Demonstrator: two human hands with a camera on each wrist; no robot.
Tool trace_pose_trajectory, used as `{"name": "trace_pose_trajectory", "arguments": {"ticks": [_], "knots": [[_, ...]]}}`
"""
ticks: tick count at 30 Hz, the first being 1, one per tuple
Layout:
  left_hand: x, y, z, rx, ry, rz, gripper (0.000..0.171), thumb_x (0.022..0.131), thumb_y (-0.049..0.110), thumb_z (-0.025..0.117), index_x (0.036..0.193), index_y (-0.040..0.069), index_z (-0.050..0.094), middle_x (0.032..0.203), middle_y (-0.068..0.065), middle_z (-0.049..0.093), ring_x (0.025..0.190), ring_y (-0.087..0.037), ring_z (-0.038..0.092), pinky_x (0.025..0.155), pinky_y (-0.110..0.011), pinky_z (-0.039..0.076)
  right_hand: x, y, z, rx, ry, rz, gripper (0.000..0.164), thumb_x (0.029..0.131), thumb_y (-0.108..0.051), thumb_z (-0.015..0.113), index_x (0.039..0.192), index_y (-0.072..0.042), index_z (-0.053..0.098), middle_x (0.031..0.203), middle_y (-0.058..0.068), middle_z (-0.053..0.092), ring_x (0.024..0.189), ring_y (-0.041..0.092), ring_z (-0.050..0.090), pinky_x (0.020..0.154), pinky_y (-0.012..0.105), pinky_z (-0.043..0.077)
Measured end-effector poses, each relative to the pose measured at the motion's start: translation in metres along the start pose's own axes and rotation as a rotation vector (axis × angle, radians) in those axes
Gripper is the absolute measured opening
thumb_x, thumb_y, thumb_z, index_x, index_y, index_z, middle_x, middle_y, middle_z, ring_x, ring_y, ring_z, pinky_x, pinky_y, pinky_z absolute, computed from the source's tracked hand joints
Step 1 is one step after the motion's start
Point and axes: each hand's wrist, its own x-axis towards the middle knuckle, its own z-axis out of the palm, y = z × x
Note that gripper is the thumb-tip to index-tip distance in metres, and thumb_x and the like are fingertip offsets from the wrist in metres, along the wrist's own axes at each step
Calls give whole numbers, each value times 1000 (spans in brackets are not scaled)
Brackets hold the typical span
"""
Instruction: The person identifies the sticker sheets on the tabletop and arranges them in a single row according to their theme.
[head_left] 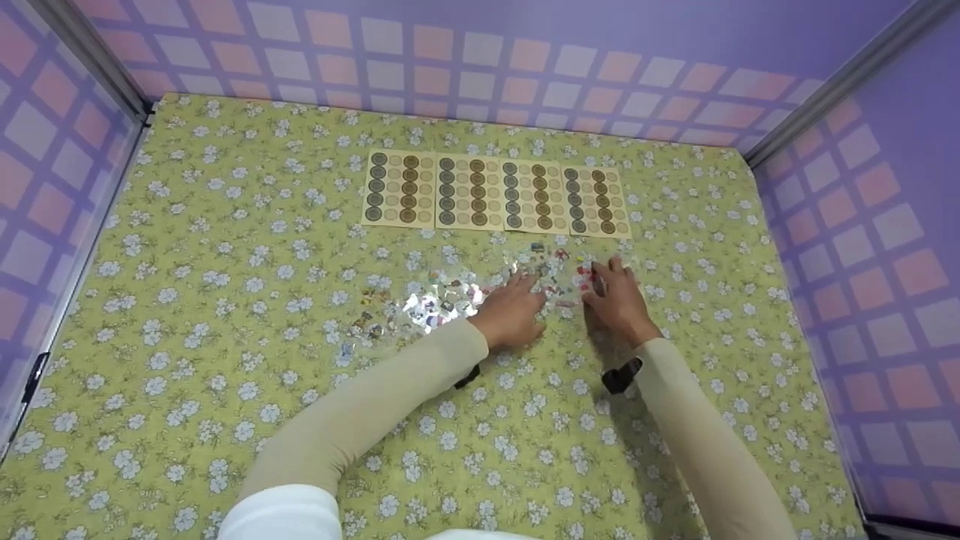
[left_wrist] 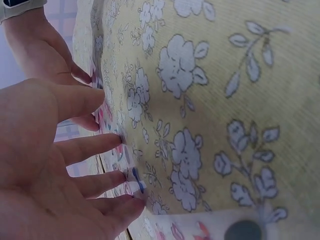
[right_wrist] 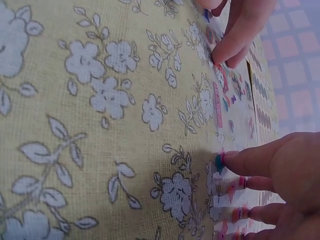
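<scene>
Clear sticker sheets (head_left: 555, 279) with small colourful pictures lie flat on the flowered cloth. My left hand (head_left: 512, 311) is over the middle of them, its spread fingertips down on the sheets. In the left wrist view, the fingers of that left hand (left_wrist: 75, 170) reach the edge of a printed clear sheet (left_wrist: 136, 182). My right hand (head_left: 621, 300) is at the right end, fingertips on a sheet with red pictures (head_left: 585, 276). The right wrist view shows the right hand (right_wrist: 295, 175) with its fingers extended onto the stickers (right_wrist: 232, 97).
Four beige sheets of round brown and pale stickers (head_left: 469, 191) lie in a row behind the clear ones. More clear sheets (head_left: 375, 319), some with bright glare, spread to the left. Checkered purple panels (head_left: 480, 60) enclose the table's back and sides.
</scene>
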Motion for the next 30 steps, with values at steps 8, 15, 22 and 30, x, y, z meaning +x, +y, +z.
{"name": "trace_pose_trajectory", "arguments": {"ticks": [8, 15, 22, 30], "knots": [[4, 6, 2, -7, -10, 8, 56, 96, 35, 55, 145, 9, 44, 162, -14, 16, 150, -38, 10, 121, -48, 19, 2, 1, -3, 17, 4, 11, 61, 97, -21, 57, 151, -7, 32, 159, 17, 18, 141, 39, 27, 107, 55, 37], [6, 10, 1, -8, -24, -5, 55, 96, 34, 54, 144, 10, 45, 162, -15, 14, 150, -37, 10, 121, -46, 18, 5, 0, -3, 1, 29, 4, 61, 96, -22, 59, 150, -5, 35, 153, 17, 28, 135, 38, 32, 105, 54, 39], [7, 12, 3, 40, 0, -11, 49, 95, 37, 55, 135, 9, 55, 161, -16, 18, 149, -38, 14, 120, -46, 23, 8, 1, -5, -17, 38, 0, 58, 97, -20, 58, 148, -4, 37, 153, 19, 28, 135, 40, 32, 105, 56, 39], [7, 14, 2, 47, 7, -8, 53, 96, 37, 55, 139, 7, 51, 160, -17, 20, 149, -38, 16, 119, -47, 25, 11, 1, -5, -10, 46, 3, 57, 97, -21, 57, 148, -5, 37, 147, 19, 35, 133, 38, 35, 104, 55, 40]]}}
